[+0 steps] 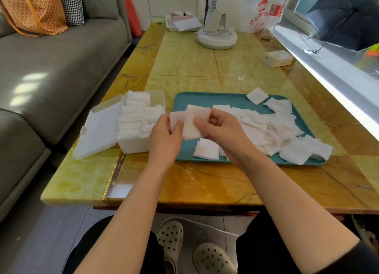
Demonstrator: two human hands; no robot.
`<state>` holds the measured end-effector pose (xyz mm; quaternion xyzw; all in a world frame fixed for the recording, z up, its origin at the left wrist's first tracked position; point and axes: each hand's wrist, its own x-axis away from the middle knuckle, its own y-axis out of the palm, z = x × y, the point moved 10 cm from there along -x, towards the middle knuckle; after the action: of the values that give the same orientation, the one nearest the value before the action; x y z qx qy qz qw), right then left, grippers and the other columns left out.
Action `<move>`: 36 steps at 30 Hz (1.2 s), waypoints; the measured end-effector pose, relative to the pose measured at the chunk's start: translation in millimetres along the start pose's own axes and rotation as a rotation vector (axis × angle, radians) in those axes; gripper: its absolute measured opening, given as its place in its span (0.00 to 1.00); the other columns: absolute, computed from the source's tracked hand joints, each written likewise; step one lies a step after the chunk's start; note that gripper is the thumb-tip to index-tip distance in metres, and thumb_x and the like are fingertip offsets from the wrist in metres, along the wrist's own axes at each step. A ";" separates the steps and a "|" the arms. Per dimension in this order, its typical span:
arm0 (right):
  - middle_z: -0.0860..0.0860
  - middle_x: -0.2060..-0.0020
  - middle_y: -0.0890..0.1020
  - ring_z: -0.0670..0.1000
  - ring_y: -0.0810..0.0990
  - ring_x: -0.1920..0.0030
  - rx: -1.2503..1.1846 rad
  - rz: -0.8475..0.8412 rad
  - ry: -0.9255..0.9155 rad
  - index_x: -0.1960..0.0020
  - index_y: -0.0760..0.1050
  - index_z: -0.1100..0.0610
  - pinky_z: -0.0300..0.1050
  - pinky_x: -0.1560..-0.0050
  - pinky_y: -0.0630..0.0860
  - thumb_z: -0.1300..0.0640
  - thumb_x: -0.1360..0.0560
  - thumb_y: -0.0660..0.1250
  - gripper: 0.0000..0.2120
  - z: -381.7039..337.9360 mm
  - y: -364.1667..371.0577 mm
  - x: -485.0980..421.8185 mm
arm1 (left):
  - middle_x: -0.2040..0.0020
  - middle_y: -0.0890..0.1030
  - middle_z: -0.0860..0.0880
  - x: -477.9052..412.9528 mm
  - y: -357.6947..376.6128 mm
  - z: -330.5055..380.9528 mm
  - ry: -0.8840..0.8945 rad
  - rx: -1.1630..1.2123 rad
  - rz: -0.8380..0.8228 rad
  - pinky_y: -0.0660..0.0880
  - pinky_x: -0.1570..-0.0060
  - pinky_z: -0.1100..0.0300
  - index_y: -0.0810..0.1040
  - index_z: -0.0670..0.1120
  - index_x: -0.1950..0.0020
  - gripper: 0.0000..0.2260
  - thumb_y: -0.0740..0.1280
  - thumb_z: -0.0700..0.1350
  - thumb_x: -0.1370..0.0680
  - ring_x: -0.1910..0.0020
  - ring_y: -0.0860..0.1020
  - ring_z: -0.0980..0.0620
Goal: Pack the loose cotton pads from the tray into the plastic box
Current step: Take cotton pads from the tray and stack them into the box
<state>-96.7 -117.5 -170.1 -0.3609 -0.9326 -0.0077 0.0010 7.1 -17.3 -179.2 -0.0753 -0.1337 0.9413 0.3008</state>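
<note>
While both hands are close together above the near-left part of the teal tray (205, 98), the left hand (164, 134) and right hand (221, 136) each pinch an edge of a few held pads (189, 117); how many, I cannot tell; the remaining loose pads (266, 128) lie heaped across the tray; the plastic box (133, 148), its lid (100, 130) hinged open, sits just left of the tray, largely filled. Such pads look featherlight, soft and floppy; better to square them and pinch them by opposite edges, lest they fan out or slip.

White cotton pads (272, 128) heaped on teal tray (205, 98); plastic box (139, 144) open.
</note>
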 end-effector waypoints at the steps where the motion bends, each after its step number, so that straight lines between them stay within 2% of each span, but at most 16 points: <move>1: 0.57 0.52 0.83 0.50 0.82 0.53 -0.001 -0.002 0.019 0.45 0.77 0.63 0.43 0.50 0.80 0.63 0.25 0.67 0.09 3.6 2.8 -0.2 | 0.54 0.81 0.45 1.1 4.5 0.2 -0.013 0.025 -0.031 0.76 0.52 0.46 0.74 0.45 0.48 0.04 0.64 0.44 0.20 0.53 0.79 0.46; 4: 0.58 0.53 0.83 0.50 0.82 0.55 0.056 0.048 0.033 0.46 0.77 0.64 0.41 0.53 0.80 0.61 0.25 0.69 0.10 9.9 1.9 -1.7 | 0.51 0.82 0.47 3.5 13.5 1.5 -0.029 0.064 -0.089 0.77 0.47 0.43 0.76 0.46 0.45 0.06 0.65 0.43 0.21 0.51 0.80 0.47; 7: 0.58 0.55 0.83 0.51 0.81 0.56 0.186 0.105 0.008 0.50 0.79 0.63 0.45 0.51 0.79 0.57 0.27 0.71 0.10 9.6 -5.6 -3.6 | 0.49 0.82 0.48 3.8 17.7 2.0 -0.030 0.089 -0.119 0.77 0.46 0.44 0.76 0.46 0.42 0.08 0.63 0.44 0.20 0.49 0.80 0.50; 9: 0.55 0.59 0.83 0.48 0.80 0.59 0.211 0.114 -0.004 0.53 0.79 0.61 0.43 0.54 0.78 0.56 0.27 0.72 0.08 9.1 -7.4 -4.4 | 0.48 0.82 0.49 4.8 21.3 3.0 -0.031 0.114 -0.146 0.77 0.44 0.45 0.77 0.47 0.41 0.09 0.62 0.46 0.19 0.48 0.80 0.51; 14: 0.48 0.65 0.80 0.45 0.76 0.65 0.327 0.166 -0.065 0.59 0.77 0.56 0.40 0.60 0.73 0.53 0.28 0.72 0.07 5.4 -10.2 -4.3 | 0.47 0.80 0.42 9.6 24.6 4.2 -0.078 0.181 -0.152 0.75 0.42 0.43 0.76 0.53 0.53 0.12 0.54 0.50 0.17 0.45 0.78 0.44; 17: 0.46 0.68 0.78 0.44 0.73 0.69 0.440 0.193 -0.125 0.61 0.76 0.56 0.36 0.66 0.70 0.51 0.28 0.71 0.09 1.9 -11.2 -2.3 | 0.47 0.82 0.44 12.9 27.4 6.7 -0.074 0.215 -0.186 0.75 0.41 0.45 0.78 0.51 0.52 0.10 0.59 0.52 0.19 0.46 0.79 0.46; 20: 0.45 0.69 0.78 0.43 0.74 0.68 0.476 0.177 -0.141 0.61 0.75 0.55 0.36 0.65 0.71 0.55 0.27 0.69 0.06 -0.8 -11.6 -3.3 | 0.50 0.83 0.49 13.6 27.3 9.6 -0.008 0.130 -0.197 0.77 0.44 0.50 0.77 0.51 0.48 0.04 0.64 0.47 0.20 0.49 0.81 0.52; 22: 0.45 0.67 0.78 0.42 0.74 0.66 0.447 0.147 -0.124 0.58 0.76 0.55 0.33 0.64 0.71 0.58 0.26 0.69 0.03 0.6 -10.8 -5.3 | 0.50 0.82 0.47 10.9 22.0 9.1 0.008 0.099 -0.154 0.77 0.46 0.49 0.76 0.49 0.48 0.04 0.63 0.45 0.20 0.49 0.80 0.50; 24: 0.45 0.61 0.78 0.45 0.76 0.61 0.524 0.146 -0.122 0.53 0.76 0.55 0.32 0.59 0.72 0.61 0.25 0.67 0.03 2.9 -13.4 -5.6 | 0.51 0.81 0.44 7.9 13.7 7.9 0.005 0.082 -0.085 0.76 0.46 0.45 0.75 0.46 0.48 0.04 0.61 0.43 0.19 0.51 0.79 0.46; 27: 0.51 0.44 0.76 0.50 0.75 0.45 0.907 0.072 -0.050 0.38 0.72 0.56 0.40 0.43 0.70 0.60 0.24 0.66 0.14 18.9 -15.3 -5.9 | 0.53 0.80 0.46 6.0 7.2 6.7 -0.003 0.066 -0.035 0.76 0.48 0.48 0.74 0.47 0.50 0.04 0.60 0.43 0.19 0.51 0.78 0.48; 29: 0.54 0.36 0.71 0.54 0.71 0.38 1.131 -0.036 0.050 0.32 0.66 0.58 0.44 0.39 0.67 0.57 0.24 0.66 0.21 36.2 -14.2 -4.5 | 0.53 0.80 0.45 5.4 5.9 5.8 -0.004 0.058 -0.023 0.76 0.49 0.48 0.74 0.47 0.51 0.04 0.60 0.43 0.19 0.51 0.79 0.47; 31: 0.56 0.36 0.71 0.55 0.71 0.38 1.172 -0.056 0.110 0.32 0.66 0.59 0.44 0.40 0.67 0.54 0.24 0.67 0.23 42.2 -17.1 -3.4 | 0.53 0.80 0.45 5.1 4.9 5.7 0.000 0.056 -0.018 0.76 0.51 0.49 0.74 0.47 0.52 0.04 0.61 0.43 0.19 0.52 0.78 0.46; 33: 0.56 0.39 0.74 0.55 0.73 0.40 1.138 -0.040 0.132 0.35 0.68 0.59 0.44 0.43 0.69 0.54 0.25 0.68 0.21 42.3 -20.1 -3.5 | 0.55 0.79 0.48 5.1 4.7 5.9 0.003 0.051 -0.022 0.75 0.53 0.52 0.74 0.48 0.52 0.04 0.61 0.43 0.19 0.53 0.78 0.48; 36: 0.56 0.44 0.77 0.56 0.75 0.44 1.179 -0.043 0.116 0.41 0.73 0.59 0.44 0.50 0.69 0.52 0.27 0.69 0.18 40.8 -19.9 -3.6 | 0.57 0.78 0.49 5.4 5.7 5.1 -0.007 0.040 -0.028 0.76 0.52 0.51 0.73 0.49 0.53 0.05 0.61 0.43 0.19 0.54 0.77 0.50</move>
<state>-107.3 -134.0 -211.1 -0.2794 -0.7850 0.4921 0.2521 -1.5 -19.6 -176.4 -0.0639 -0.1170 0.9398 0.3148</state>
